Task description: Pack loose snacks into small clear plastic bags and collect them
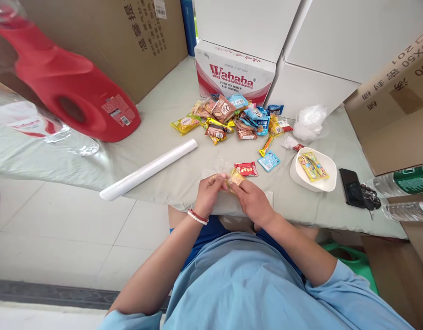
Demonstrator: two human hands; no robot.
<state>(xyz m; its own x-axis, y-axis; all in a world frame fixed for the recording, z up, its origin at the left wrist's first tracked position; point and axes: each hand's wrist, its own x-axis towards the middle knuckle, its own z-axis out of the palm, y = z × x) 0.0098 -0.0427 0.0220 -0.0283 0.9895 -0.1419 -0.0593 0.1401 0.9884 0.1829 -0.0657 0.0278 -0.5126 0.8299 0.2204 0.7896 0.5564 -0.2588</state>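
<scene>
Near the table's front edge, my left hand and my right hand meet, fingers pinched. Between them is a small yellowish snack packet in clear wrapping, partly covered by my fingers. My left fingertips are on its left end, my right fingers on its right side. Thin clear plastic lies around and beneath my hands. Just beyond them rests a red packet, with a light blue packet to its right. A white bowl farther right holds yellow snack packets.
A heap of wrapped snacks lies before the Wahaba box. A white roll, red jug and large clear bottle are at left. Right are a crumpled plastic bag, black phone, keys and bottles.
</scene>
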